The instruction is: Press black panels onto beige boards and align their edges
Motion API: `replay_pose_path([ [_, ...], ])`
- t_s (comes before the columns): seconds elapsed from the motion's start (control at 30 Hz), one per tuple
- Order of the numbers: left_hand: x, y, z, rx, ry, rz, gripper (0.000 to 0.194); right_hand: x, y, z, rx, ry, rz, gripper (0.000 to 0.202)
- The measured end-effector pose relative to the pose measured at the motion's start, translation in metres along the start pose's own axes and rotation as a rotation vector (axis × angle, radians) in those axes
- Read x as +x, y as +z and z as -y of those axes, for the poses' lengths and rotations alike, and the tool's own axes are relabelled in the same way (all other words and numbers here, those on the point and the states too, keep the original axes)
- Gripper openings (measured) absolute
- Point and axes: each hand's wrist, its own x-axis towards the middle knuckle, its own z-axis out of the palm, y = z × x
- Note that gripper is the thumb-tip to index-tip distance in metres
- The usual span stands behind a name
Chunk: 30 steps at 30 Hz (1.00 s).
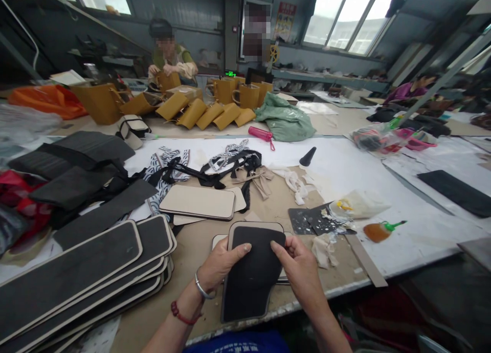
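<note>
Two hands grip the black panel [251, 271] above the table [184, 261]: the left fingers [241, 250] clasp its left edge, the right fingers [279, 246] pinch its right edge, its upper end between them.

"What does your table [416, 199] carry?"

"On my left, overlapping black panels [76, 266] with pale edges. Ahead, cream panels [197, 202] lie near tangled strips [253, 161]."

"And to your right?"

"I see a dark, white-spattered sheet [301, 221], then an amber bottle [375, 232]. Farther back, a pink pouch [260, 133] lies near a green bag [287, 120]."
</note>
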Motion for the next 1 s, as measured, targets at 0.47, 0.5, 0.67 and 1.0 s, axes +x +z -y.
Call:
replay_pose_path([
  [0.47, 0.004, 0.021, 0.012, -0.124, 0.037, -0.199, 0.044, 0.005, 0.011, 0.004, 0.016, -0.081, -0.111, 0.043],
  [0.5, 0.004, 0.023, 0.015, -0.144, 0.048, -0.208, 0.043, 0.006, 0.011, 0.005, 0.003, -0.092, -0.082, 0.041],
  [0.67, 0.005, 0.033, 0.03, -0.197, 0.073, -0.237, 0.043, 0.011, 0.008, 0.006, -0.352, -0.224, -0.124, 0.03],
  [1.0, 0.014, 0.003, -0.025, 0.44, 0.054, 0.012, 0.038, 0.025, 0.001, 0.005, -0.702, -0.339, 0.126, 0.025],
])
